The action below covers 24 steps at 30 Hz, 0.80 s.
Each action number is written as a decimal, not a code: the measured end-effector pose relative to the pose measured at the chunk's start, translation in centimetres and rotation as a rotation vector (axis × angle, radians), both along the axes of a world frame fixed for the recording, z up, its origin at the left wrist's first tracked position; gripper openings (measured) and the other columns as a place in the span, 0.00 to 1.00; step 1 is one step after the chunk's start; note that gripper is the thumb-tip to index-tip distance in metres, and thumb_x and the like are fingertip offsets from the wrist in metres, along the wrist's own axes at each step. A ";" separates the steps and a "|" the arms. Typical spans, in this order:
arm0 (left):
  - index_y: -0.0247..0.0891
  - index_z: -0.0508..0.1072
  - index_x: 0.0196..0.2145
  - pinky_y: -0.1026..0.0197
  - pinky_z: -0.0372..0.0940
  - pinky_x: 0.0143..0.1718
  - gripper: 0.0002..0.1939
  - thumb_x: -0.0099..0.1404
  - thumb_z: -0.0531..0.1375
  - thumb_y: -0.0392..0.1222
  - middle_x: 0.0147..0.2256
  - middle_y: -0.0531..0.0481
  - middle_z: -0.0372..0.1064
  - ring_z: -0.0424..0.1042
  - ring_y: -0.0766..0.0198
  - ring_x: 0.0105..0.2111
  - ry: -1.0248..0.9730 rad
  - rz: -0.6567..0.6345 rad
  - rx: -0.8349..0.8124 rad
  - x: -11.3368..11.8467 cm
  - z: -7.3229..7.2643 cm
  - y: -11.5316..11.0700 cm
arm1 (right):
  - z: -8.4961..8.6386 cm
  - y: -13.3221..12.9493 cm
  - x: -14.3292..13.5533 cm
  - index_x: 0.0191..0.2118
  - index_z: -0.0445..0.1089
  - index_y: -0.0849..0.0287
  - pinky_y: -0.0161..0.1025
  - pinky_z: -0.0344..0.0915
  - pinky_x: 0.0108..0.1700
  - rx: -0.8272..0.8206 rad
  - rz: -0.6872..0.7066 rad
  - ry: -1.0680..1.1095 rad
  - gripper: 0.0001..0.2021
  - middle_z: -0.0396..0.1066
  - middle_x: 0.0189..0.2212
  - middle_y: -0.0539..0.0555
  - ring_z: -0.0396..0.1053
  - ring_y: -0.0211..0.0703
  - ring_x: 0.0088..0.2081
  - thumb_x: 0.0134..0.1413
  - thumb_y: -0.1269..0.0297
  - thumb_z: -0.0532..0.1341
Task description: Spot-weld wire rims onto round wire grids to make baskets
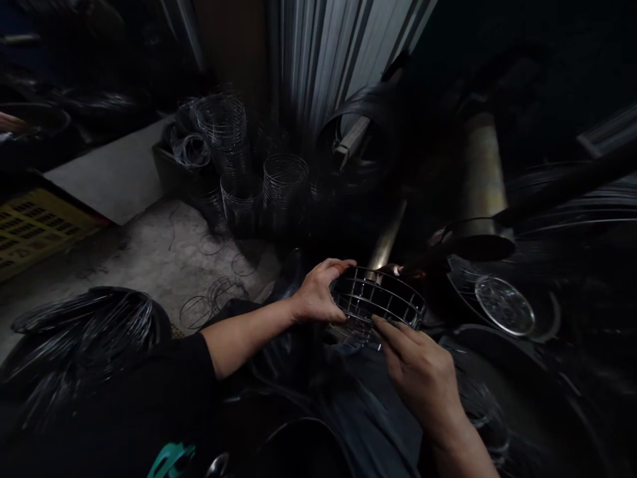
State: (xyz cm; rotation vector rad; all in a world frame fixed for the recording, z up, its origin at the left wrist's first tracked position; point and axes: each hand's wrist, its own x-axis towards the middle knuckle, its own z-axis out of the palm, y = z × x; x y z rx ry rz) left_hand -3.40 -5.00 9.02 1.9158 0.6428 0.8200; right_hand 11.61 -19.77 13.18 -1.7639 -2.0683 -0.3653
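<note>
Grey-metal round wire basket [381,307], held above the lap [368,398] by half-curled left hand [318,291] and nearly straight-fingered right hand [423,365], may be tilted against the brass-coloured metal rod [388,240] by uneven grip

One view inspected: the camera sits on your head and faces forward and down. Your left hand [318,293] and right hand [424,372] register at close range, below centre; your trousers [365,401] show beneath them, and the ribbed panel [343,53] stands farther off, at the top edge.
</note>
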 end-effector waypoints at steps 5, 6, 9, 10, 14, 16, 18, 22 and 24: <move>0.39 0.66 0.54 0.52 0.63 0.55 0.47 0.33 0.72 0.42 0.50 0.45 0.63 0.67 0.53 0.50 -0.049 0.017 -0.007 1.4 -0.3 1.1 | 0.0 1.1 1.4 0.42 0.75 0.60 0.36 0.68 0.33 0.015 -0.028 0.037 0.14 0.76 0.35 0.54 0.73 0.41 0.30 0.57 0.72 0.53; 0.38 0.66 0.54 0.52 0.63 0.55 0.47 0.33 0.72 0.42 0.50 0.44 0.63 0.67 0.53 0.50 -0.052 0.017 -0.011 1.6 -0.3 1.4 | 0.1 1.3 1.6 0.42 0.75 0.60 0.37 0.69 0.33 0.015 -0.033 0.033 0.14 0.76 0.35 0.54 0.73 0.42 0.31 0.57 0.71 0.53; 0.36 0.66 0.55 0.53 0.63 0.55 0.48 0.33 0.72 0.42 0.50 0.43 0.63 0.68 0.53 0.49 -0.038 0.026 -0.026 2.1 -0.5 1.9 | 0.3 2.2 2.1 0.41 0.76 0.60 0.38 0.69 0.33 0.020 -0.046 0.014 0.14 0.77 0.34 0.54 0.74 0.43 0.31 0.58 0.70 0.53; 0.35 0.66 0.54 0.53 0.63 0.55 0.48 0.32 0.72 0.42 0.50 0.43 0.63 0.68 0.53 0.49 -0.031 0.031 -0.031 2.2 -0.6 2.0 | 0.3 2.4 2.2 0.41 0.76 0.60 0.37 0.69 0.32 0.021 -0.048 0.010 0.14 0.77 0.33 0.54 0.74 0.43 0.31 0.59 0.70 0.53; 0.36 0.68 0.52 0.54 0.64 0.54 0.46 0.32 0.73 0.45 0.50 0.43 0.63 0.68 0.54 0.48 -0.039 0.043 -0.058 2.3 -0.7 2.1 | 0.2 2.7 2.2 0.39 0.76 0.61 0.38 0.69 0.33 0.056 -0.052 0.015 0.13 0.77 0.32 0.54 0.75 0.45 0.34 0.59 0.69 0.53; 0.37 0.68 0.52 0.54 0.65 0.53 0.45 0.33 0.73 0.44 0.50 0.44 0.64 0.68 0.55 0.48 -0.045 0.035 -0.072 2.4 -0.8 2.2 | 0.2 2.7 2.1 0.40 0.76 0.61 0.37 0.69 0.34 0.054 -0.058 0.021 0.13 0.77 0.33 0.54 0.75 0.45 0.34 0.59 0.70 0.53; 0.38 0.67 0.53 0.54 0.65 0.52 0.47 0.32 0.73 0.42 0.49 0.45 0.64 0.68 0.55 0.47 -0.027 0.033 -0.075 2.7 -0.7 2.5 | 0.2 3.0 2.3 0.41 0.76 0.60 0.36 0.69 0.33 0.036 -0.079 0.026 0.13 0.77 0.33 0.54 0.74 0.43 0.33 0.59 0.70 0.53; 0.35 0.66 0.55 0.52 0.64 0.52 0.51 0.29 0.74 0.43 0.48 0.43 0.64 0.67 0.53 0.46 0.023 0.077 -0.076 3.5 -0.6 3.6 | 0.4 4.4 3.0 0.40 0.76 0.60 0.35 0.69 0.32 0.045 -0.101 0.063 0.13 0.76 0.34 0.55 0.74 0.43 0.32 0.59 0.68 0.54; 0.34 0.67 0.54 0.51 0.64 0.53 0.52 0.27 0.74 0.44 0.48 0.43 0.64 0.67 0.53 0.46 0.004 0.091 -0.078 3.8 -0.6 4.0 | 0.4 5.0 3.2 0.41 0.76 0.60 0.34 0.70 0.35 0.050 -0.077 0.122 0.12 0.76 0.36 0.54 0.75 0.42 0.34 0.59 0.67 0.55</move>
